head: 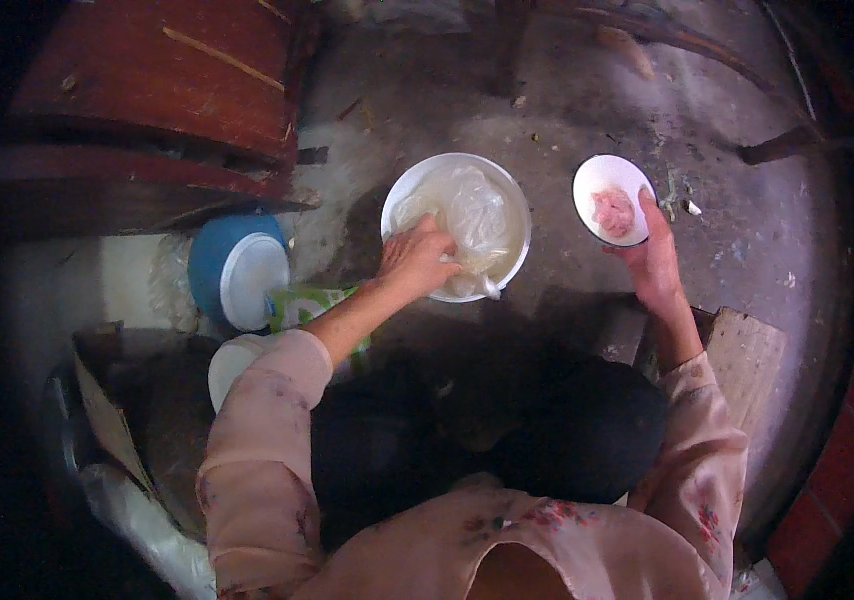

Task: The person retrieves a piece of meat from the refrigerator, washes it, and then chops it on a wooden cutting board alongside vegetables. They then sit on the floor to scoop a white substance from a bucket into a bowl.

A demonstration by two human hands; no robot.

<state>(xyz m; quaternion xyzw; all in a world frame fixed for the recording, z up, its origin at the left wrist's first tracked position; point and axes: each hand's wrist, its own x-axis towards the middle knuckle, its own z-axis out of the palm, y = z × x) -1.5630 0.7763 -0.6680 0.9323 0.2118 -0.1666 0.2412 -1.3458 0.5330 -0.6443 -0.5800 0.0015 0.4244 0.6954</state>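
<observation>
A white metal basin (522, 255) stands on the floor before me, with a clear plastic bag (481, 206) bunched inside it. My left hand (421, 259) reaches over the basin's near left side, its fingers bent into the bag's film. A twisted end of the bag hangs over the near rim. Out to the right, my right hand (648, 259) holds a small white bowl (598, 171) with a dark rim, thumb over the edge and fingers beneath. The bowl is tipped towards me. In it lies a lump of pink, raw-looking minced food (613, 214).
To the left are a blue tub (209, 266) with a pale round face, a green-and-white bag (314, 304) and a white container (228, 367) partly behind my sleeve. Reddish wooden furniture (164, 97) stands upper left. A wooden board (746, 367) lies right; a dark wooden leg (779, 142) is upper right.
</observation>
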